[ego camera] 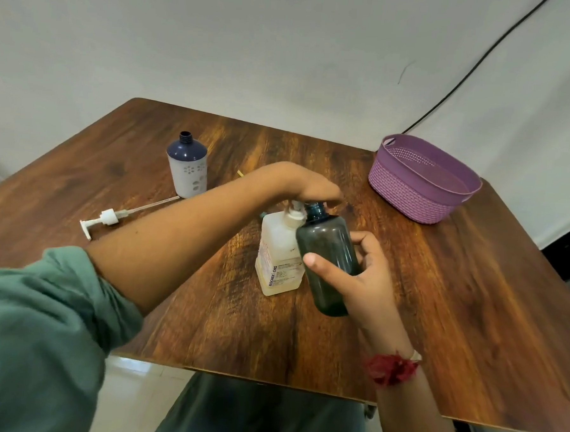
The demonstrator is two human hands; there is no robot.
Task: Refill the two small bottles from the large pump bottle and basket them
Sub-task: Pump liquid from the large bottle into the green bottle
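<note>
My left fingers [327, 193] press open-palmed on the large pump bottle [277, 248], mid-surface [437, 306]; my right fingers [320, 263] grip the tilted dark small bottle [328, 238]. I'd hold its mouth snug under the nozzle and pump slowly

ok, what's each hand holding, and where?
Right hand grips the dark small bottle around its body, thumb in front. Left hand holds nothing; it presses the large pump bottle's pump head.
</note>
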